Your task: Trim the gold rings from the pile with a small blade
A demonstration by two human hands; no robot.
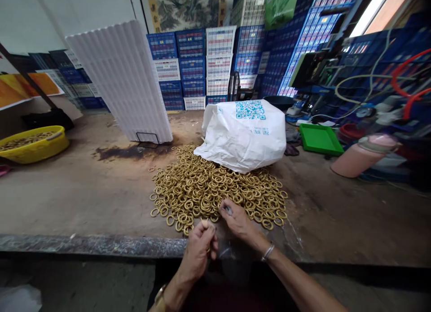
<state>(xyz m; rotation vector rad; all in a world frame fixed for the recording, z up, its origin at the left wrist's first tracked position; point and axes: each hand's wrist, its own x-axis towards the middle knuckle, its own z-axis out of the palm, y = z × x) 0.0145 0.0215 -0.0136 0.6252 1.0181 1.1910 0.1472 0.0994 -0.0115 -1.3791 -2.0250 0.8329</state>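
Note:
A heap of brass-coloured rings (pixel 205 186) is spread over the workbench in front of me. My left hand (pixel 198 247) is closed in a pinch above the bench's front edge, just nearer than the heap. Something small and pale shows at its fingertips, too small to name. At the near side of the heap, my right hand (pixel 238 220) has its fingers bent together, with the tips against the rings. A greyish bit shows by the thumb; what the fingers hold, if anything, is hidden. Behind, a white woven sack (pixel 245 137) lies on its side over the heap's far part.
A white corrugated panel (pixel 124 83) stands in a wire holder (pixel 147 139) behind left. On the far left is a yellow basin (pixel 50 146) of small pieces. To the right are a green tray (pixel 320 139) and a pink bottle (pixel 362 157). Stacked crates (pixel 191 65) line the back.

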